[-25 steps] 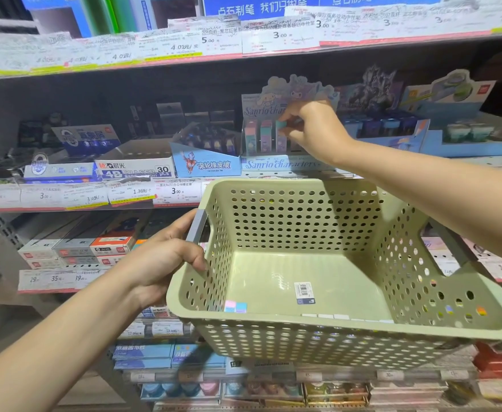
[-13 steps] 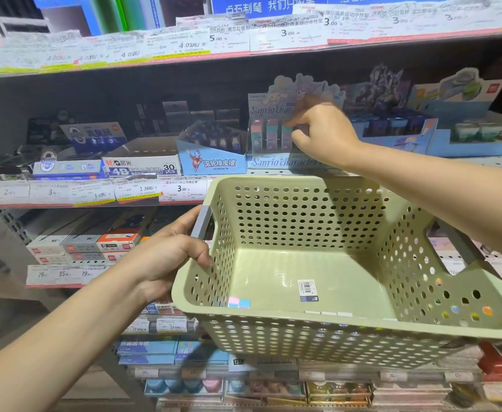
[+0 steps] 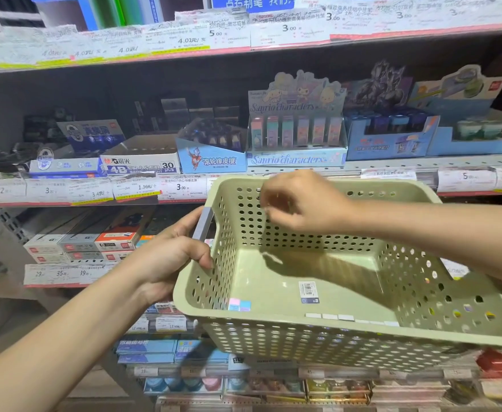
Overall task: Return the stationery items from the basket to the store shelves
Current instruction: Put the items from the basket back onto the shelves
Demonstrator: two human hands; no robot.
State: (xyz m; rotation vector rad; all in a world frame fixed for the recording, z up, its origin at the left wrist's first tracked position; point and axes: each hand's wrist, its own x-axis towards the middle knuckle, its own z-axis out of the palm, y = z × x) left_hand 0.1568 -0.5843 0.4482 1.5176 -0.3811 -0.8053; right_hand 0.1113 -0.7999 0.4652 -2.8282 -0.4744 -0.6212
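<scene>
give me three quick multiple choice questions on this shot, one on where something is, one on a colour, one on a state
1. Where is the right hand?
A. over the basket's far wall
B. on the top shelf
C. under the basket

2. What colour is the basket?
A. red
B. pale green
C. black

3. What is the left hand doing?
A. hanging free
B. pointing at a price tag
C. gripping the grey handle

Key: 1 A, the hand hangs above the perforated far wall; 2 B, its walls and floor are pale green; 3 C, fingers curl round the handle.

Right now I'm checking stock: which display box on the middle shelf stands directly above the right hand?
The Sanrio Characters box, with pastel packs upright in a row; the right hand hovers just below it.
</scene>
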